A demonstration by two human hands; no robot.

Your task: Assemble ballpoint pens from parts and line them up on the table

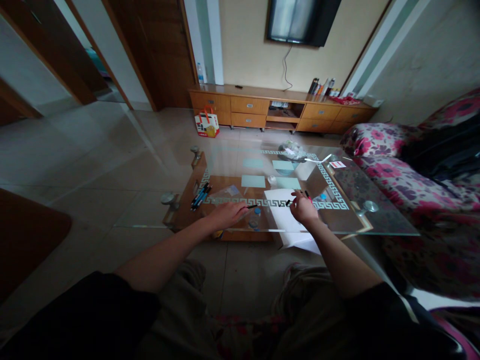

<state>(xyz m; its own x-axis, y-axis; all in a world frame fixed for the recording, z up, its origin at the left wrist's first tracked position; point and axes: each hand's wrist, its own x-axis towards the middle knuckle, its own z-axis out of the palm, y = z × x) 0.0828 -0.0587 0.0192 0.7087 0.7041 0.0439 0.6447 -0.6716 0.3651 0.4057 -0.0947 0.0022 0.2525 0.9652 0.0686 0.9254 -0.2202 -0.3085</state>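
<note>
Both hands [264,210] closed on pen [252,206]; cap [288,202]

Dim, underexposed room — soft daylight enters from the left doorway, washing the pale tiled floor [93,150]. The clear glass tabletop [375,220] carries faint glare. Edges bend with wide-angle distortion — corners darken, details smear softly.

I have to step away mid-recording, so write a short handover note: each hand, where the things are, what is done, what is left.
Left hand: over the glass table, pinching a thin dark pen part.
Right hand: over the white paper, pinching another small dark pen piece.
The two pieces are held apart, tips facing.
A bunch of pens lies left of the left hand.
Done: cannot tell.
Left: the pieces are not joined.
</note>
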